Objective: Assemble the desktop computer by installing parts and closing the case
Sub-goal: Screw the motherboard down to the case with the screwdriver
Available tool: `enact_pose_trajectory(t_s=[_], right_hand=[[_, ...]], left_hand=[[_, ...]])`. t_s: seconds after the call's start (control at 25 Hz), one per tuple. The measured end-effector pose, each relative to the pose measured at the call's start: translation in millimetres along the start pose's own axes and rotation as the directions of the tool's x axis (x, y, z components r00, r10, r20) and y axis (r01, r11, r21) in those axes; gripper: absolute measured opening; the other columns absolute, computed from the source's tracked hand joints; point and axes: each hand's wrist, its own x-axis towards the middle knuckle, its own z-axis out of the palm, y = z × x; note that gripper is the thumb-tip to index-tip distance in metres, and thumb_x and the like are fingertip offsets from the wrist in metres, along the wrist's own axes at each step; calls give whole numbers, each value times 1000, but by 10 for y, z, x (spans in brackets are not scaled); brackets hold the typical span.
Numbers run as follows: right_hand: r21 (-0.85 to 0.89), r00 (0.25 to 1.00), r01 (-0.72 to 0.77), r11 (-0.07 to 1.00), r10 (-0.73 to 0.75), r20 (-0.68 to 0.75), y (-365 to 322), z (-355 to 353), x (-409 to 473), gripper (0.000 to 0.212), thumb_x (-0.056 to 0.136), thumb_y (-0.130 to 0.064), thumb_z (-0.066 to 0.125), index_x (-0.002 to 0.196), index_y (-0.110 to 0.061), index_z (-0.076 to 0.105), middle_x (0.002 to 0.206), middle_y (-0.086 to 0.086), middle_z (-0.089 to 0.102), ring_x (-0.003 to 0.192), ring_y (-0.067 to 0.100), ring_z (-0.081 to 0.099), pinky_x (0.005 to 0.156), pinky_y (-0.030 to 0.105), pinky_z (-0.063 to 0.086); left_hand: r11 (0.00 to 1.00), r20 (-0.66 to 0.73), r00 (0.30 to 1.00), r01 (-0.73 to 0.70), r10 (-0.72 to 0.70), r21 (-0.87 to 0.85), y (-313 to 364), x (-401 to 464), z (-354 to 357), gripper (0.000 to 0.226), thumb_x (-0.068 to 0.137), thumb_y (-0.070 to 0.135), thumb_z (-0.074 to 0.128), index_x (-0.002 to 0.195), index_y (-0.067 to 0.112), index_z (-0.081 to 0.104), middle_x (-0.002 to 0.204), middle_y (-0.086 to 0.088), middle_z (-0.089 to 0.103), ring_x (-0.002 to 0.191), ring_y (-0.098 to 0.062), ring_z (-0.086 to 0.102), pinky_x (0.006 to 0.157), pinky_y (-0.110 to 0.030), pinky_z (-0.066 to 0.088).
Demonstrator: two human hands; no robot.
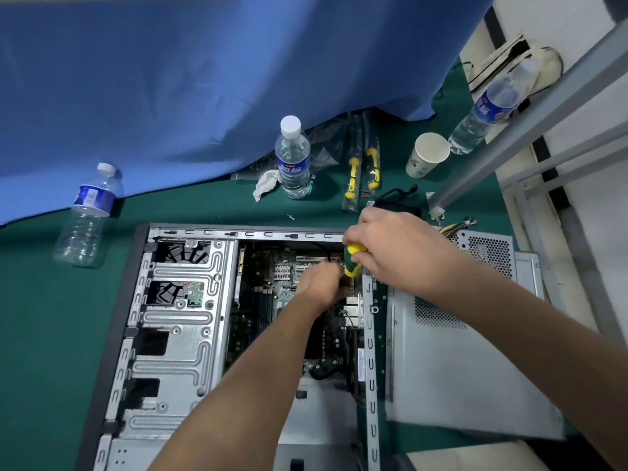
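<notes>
The open grey metal desktop computer case (176, 321) is lying on its side on the green table mat (40, 317), its green motherboard (272, 287) exposed. The right hand (394, 249) is gripping the yellow-and-green screwdriver handle (353, 258), fingers curled round it, the tool pointing down into the case's far right corner. The left hand (323, 283) is reaching in just beside the tip — whether it is pinching anything, I cannot tell. The silver perforated power supply box (475, 334) is sitting right of the case. Behind — 3 clear plastic water bottles, the upright middle one (293, 158) near a white paper cup (428, 154) and 2 packaged yellow screwdrivers (362, 171).
</notes>
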Motion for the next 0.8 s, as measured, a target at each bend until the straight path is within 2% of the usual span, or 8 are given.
enact_pose_trajectory(t_s=[0.08,0.4,0.52,0.68,0.8], right_hand=[[-13,1000,7,1000,-6,25,17,15,22,27,99,-30,52,125,-23,59,114,1,51,98,26,60,84,42,52],[-9,999,6,1000,-6,45,70,69,76,27,99,-27,51,124,-24,61,113,1,52,96,27,61,80,40,53],[24,998,2,1000,-4,64,86,97,88,27,100,-26,52,125,-23,61,113,3,52,96,28,61,83,43,52],[71,998,-13,997,8,69,103,124,88,25,99,-23,53,123,-21,62,113,4,52,97,29,60,84,44,52],[88,997,-19,996,12,81,106,114,81,26,99,-26,54,124,-22,62,114,3,53,100,27,59,86,42,51]], left_hand=[[999,8,1000,-5,5,32,3,21,39,33,86,26,69,66,20,43,65,6,46,69,-22,48,63,-30,32],[997,29,999,-16,13,79,48,62,72,42,87,25,66,59,21,36,58,6,39,65,-23,46,62,-30,33],[995,22,1000,-25,23,93,63,51,67,42,88,26,64,59,22,34,58,5,38,65,-24,46,62,-31,33],[997,18,1000,-24,23,75,39,53,62,45,89,28,64,61,23,30,66,1,45,68,-25,46,63,-31,34],[997,15,1000,-6,5,78,30,35,76,46,90,31,66,62,24,30,60,6,36,68,-23,46,64,-31,34]])
